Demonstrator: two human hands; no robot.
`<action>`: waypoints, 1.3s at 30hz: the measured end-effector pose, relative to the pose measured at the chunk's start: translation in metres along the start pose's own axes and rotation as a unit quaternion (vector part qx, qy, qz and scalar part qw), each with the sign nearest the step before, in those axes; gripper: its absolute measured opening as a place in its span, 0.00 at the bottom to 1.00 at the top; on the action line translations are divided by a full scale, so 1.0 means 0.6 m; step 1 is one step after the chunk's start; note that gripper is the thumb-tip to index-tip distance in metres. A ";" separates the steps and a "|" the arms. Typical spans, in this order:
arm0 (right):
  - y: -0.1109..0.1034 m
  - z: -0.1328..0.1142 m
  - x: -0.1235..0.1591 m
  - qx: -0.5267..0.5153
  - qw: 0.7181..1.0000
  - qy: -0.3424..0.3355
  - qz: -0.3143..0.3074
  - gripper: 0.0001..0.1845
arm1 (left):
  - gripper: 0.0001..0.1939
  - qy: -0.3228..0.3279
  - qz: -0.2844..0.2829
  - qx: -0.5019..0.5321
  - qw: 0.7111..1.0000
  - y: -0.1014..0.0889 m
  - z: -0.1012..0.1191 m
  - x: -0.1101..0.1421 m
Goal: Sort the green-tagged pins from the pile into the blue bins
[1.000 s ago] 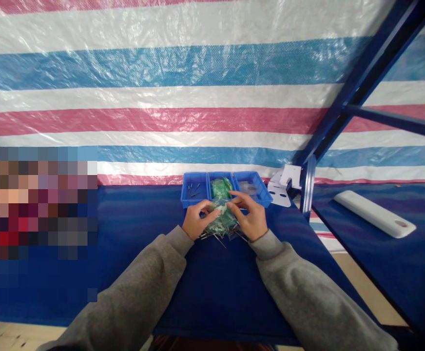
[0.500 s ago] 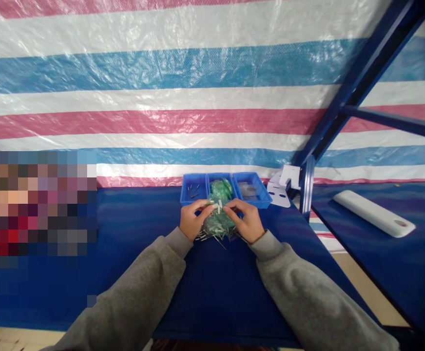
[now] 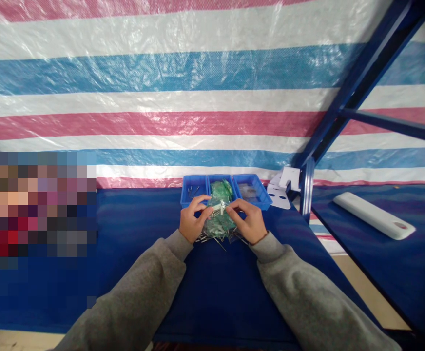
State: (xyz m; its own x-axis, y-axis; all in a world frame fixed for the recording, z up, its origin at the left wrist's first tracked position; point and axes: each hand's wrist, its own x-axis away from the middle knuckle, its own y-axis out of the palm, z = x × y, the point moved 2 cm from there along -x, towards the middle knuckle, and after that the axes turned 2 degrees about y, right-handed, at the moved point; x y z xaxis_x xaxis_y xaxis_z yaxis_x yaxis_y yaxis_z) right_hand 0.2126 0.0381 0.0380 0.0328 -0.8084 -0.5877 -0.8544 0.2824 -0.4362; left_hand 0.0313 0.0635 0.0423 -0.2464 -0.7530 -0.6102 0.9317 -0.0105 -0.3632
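My left hand (image 3: 192, 220) is closed in a pinch, thumb against index finger, on the left side of a small clear plastic bag (image 3: 219, 209) with whitish pieces in or on it. My right hand (image 3: 251, 222) pinches the bag's right side. What the whitish pieces are is too small to tell. Just beneath the hands, a heap of greenish clear plastic bags (image 3: 218, 228) lies on the blue table. Several thin metal rods (image 3: 220, 242) stick out from the heap's near edge. The fingers hide part of the heap.
Behind the hands stands a blue tray (image 3: 194, 204) with three compartments: a few metal rods left, green plastic bags (image 3: 222, 189) centre, clear bags (image 3: 248, 191) right. White cut-out pieces (image 3: 280, 195) lean beside a blue frame post (image 3: 306, 190). A long white piece (image 3: 373, 214) lies on the right-hand table.
My right hand's fingers, raised and spread a second ago, have come down into a pinch at the bag. My left hand keeps its place, its index finger lifting slightly.
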 end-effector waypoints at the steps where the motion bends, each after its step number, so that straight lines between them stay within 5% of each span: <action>1: 0.000 0.002 0.000 -0.011 1.000 0.010 -0.003 0.13 | 0.14 0.014 -0.005 -0.004 1.000 0.000 0.000 0.002; 6: 0.005 0.014 0.003 -0.149 0.985 0.091 0.008 0.11 | 0.16 0.087 -0.026 -0.025 0.996 -0.001 -0.002 0.007; 9: 0.012 0.015 0.005 -0.224 0.967 0.121 0.003 0.21 | 0.15 0.129 -0.017 -0.052 0.990 0.001 -0.005 0.005; 13: 0.014 0.012 0.006 -0.209 0.971 0.116 -0.007 0.17 | 0.09 0.154 0.027 -0.089 0.984 0.000 -0.008 0.001; 19: 0.007 0.001 0.003 -0.107 0.994 0.014 -0.017 0.13 | 0.08 0.067 0.042 -0.043 0.996 0.003 -0.017 0.001; 23: 0.011 0.005 0.005 -0.101 0.995 0.007 -0.015 0.19 | 0.10 -0.037 0.036 0.050 0.997 0.012 -0.024 0.005; 28: 0.009 0.003 0.008 -0.054 0.997 -0.050 0.003 0.19 | 0.22 -0.132 0.055 0.165 0.976 0.016 -0.024 0.005; 31: 0.010 -0.001 0.009 0.002 0.996 -0.091 0.001 0.19 | 0.25 -0.142 0.041 0.186 0.971 0.018 -0.020 0.005; 35: 0.013 0.002 0.007 0.025 0.995 -0.101 0.009 0.14 | 0.16 -0.130 -0.004 0.186 0.974 0.021 -0.017 0.006; 39: 0.014 0.009 0.005 0.007 0.998 -0.052 0.023 0.08 | 0.16 -0.034 -0.033 0.112 0.993 0.016 -0.010 0.002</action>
State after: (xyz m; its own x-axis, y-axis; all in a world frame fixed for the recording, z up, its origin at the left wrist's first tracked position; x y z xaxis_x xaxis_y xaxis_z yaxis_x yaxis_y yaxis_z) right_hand 0.2085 0.0407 0.0288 0.0481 -0.7370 -0.6741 -0.8490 0.3254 -0.4164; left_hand 0.0382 0.0667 0.0339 -0.2970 -0.7883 -0.5388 0.9521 -0.2017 -0.2298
